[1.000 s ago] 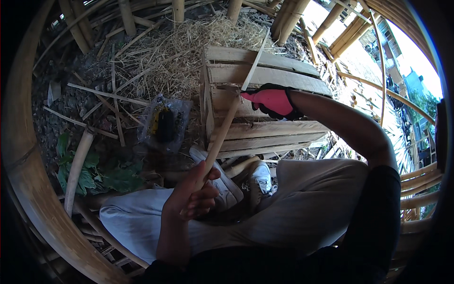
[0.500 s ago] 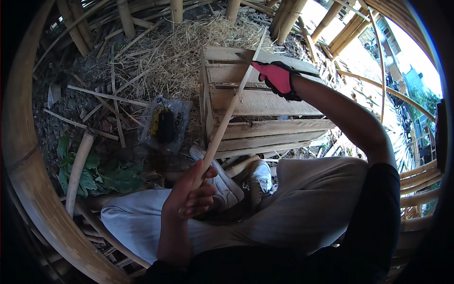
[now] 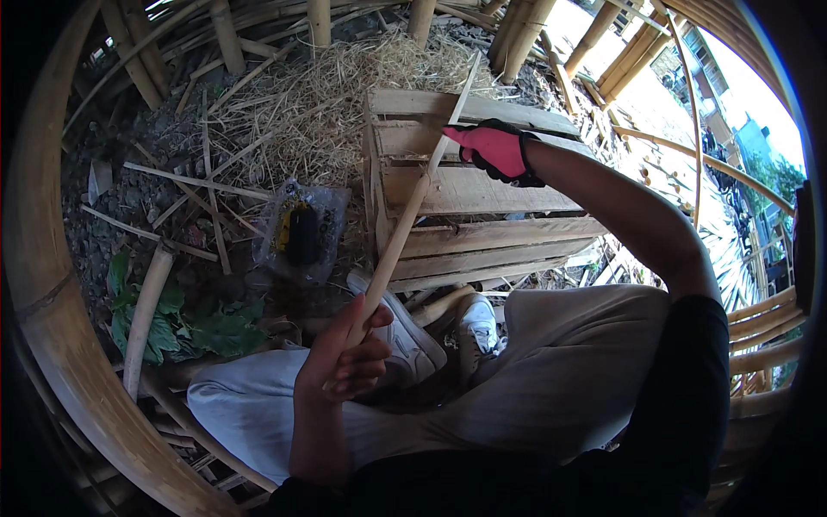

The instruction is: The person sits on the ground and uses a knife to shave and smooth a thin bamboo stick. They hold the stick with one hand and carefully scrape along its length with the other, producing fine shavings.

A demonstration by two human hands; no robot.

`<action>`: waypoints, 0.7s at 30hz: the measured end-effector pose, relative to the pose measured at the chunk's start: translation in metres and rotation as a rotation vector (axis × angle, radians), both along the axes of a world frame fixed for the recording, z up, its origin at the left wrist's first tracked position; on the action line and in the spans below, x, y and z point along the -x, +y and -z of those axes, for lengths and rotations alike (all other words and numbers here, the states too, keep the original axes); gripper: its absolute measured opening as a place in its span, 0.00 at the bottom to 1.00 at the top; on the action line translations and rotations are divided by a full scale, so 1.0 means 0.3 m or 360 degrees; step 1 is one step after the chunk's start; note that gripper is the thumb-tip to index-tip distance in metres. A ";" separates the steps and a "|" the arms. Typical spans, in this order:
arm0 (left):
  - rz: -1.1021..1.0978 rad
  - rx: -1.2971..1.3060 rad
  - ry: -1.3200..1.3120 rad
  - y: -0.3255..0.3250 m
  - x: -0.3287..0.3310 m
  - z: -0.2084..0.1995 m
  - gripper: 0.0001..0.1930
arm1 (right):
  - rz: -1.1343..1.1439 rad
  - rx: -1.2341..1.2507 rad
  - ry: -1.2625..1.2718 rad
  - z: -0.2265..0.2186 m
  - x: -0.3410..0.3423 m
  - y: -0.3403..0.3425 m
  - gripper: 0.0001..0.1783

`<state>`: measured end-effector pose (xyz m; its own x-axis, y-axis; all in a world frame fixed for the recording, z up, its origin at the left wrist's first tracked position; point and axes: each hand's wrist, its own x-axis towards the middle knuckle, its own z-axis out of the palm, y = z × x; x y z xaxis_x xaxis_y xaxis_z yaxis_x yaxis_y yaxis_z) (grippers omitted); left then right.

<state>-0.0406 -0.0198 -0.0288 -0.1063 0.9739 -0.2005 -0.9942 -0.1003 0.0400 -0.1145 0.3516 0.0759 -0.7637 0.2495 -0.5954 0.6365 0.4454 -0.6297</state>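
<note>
My bare left hand (image 3: 349, 358) is wrapped round the thick lower end of a long wooden stick (image 3: 400, 237). The stick slants up and away over a slatted wooden crate (image 3: 482, 189); its far part is paler and thins to a point. On my right hand (image 3: 495, 152) is a pink and black glove, its fingers closed at the pale part of the stick. A dark, pointed knife blade (image 3: 432, 126) juts out left of the stick there; the glove hides its handle.
Left of the crate lies a clear plastic bag (image 3: 323, 246) with a black and yellow thing inside. Dry straw (image 3: 301, 112) is heaped beyond. Green leaves (image 3: 220, 327) and loose bamboo strips (image 3: 198, 177) lie at left. A thick curved bamboo pole (image 3: 52, 297) borders the left.
My right hand has slid a little down along the stick, toward me and to the left, with the knife. My left hand keeps its hold in nearly the same place.
</note>
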 end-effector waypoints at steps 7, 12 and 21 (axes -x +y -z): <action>0.0021 -0.0011 -0.0021 0.006 0.006 -0.002 0.19 | -0.0361 -0.0309 -0.0190 0.019 -0.045 -0.069 0.34; 0.0054 -0.0001 0.0013 0.023 0.009 -0.009 0.19 | -0.0070 -0.0283 0.0239 0.098 0.074 0.114 0.35; 0.0071 0.0120 0.0215 -0.015 -0.003 -0.025 0.20 | -0.0055 -0.0198 -0.0066 0.065 -0.084 -0.075 0.33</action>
<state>-0.0396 -0.0242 -0.0214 -0.0942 0.9610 -0.2598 -0.9826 -0.0479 0.1793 -0.0893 0.3292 0.0563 -0.7486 0.2975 -0.5925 0.6436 0.5406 -0.5418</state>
